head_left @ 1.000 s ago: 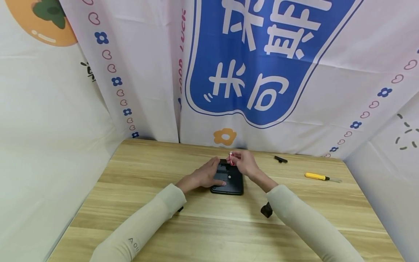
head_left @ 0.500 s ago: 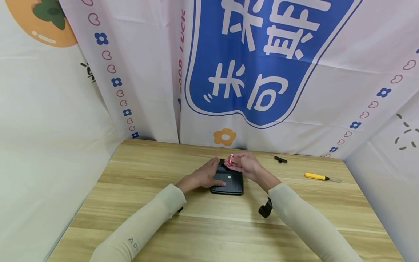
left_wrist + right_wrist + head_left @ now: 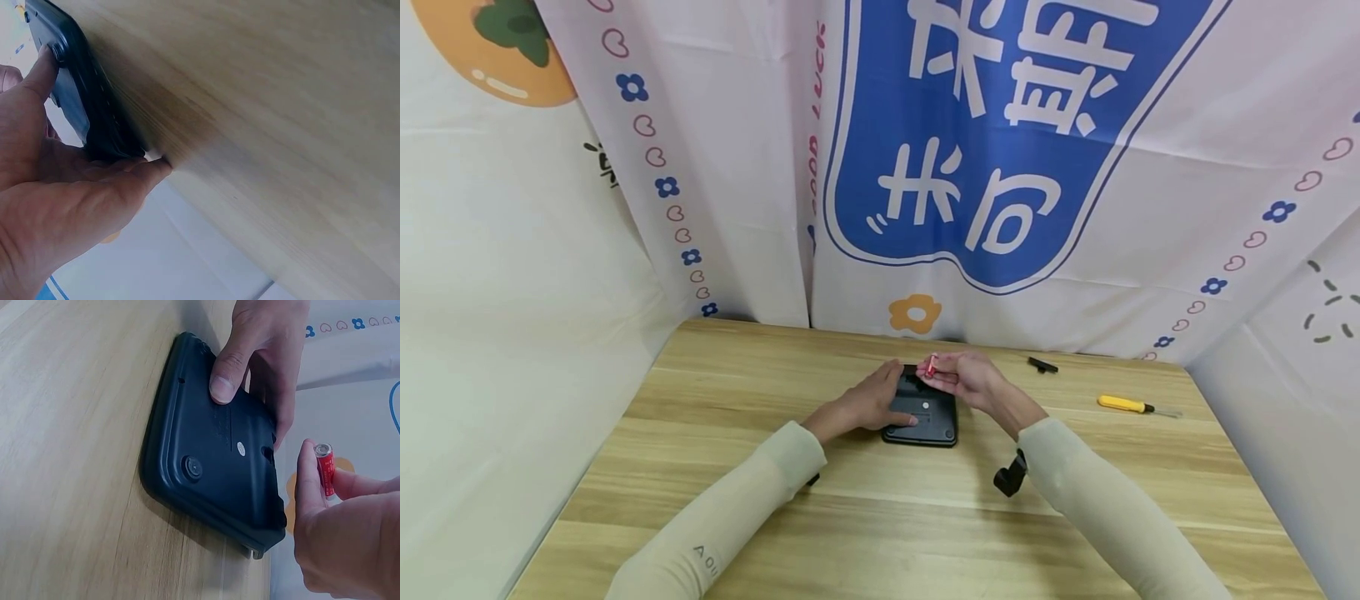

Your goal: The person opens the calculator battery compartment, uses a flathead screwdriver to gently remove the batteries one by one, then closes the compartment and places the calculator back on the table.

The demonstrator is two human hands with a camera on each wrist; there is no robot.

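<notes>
A black calculator [image 3: 931, 427] lies face down on the wooden table, its round feet and a small white sticker [image 3: 241, 449] uppermost. My left hand [image 3: 872, 402] holds it from the left side, thumb on its back and fingers at its far edge. In the right wrist view a red battery [image 3: 326, 470] is pinched between thumb and fingers of my right hand [image 3: 353, 531], metal end up. That hand hovers palm up by the calculator's far right corner, the battery apart from it. In the head view my right hand partly hides the recess at the far end.
On the table [image 3: 880, 533] to the right of the hands lie a small black cover piece [image 3: 1042, 365] and a yellow-handled screwdriver [image 3: 1123, 404]. A printed cloth [image 3: 857, 292] hangs along the table's back edge.
My right hand has turned more palm up and shifted slightly right, and the battery now leans in its fingers. The left hand and the calculator have stayed in place.
</notes>
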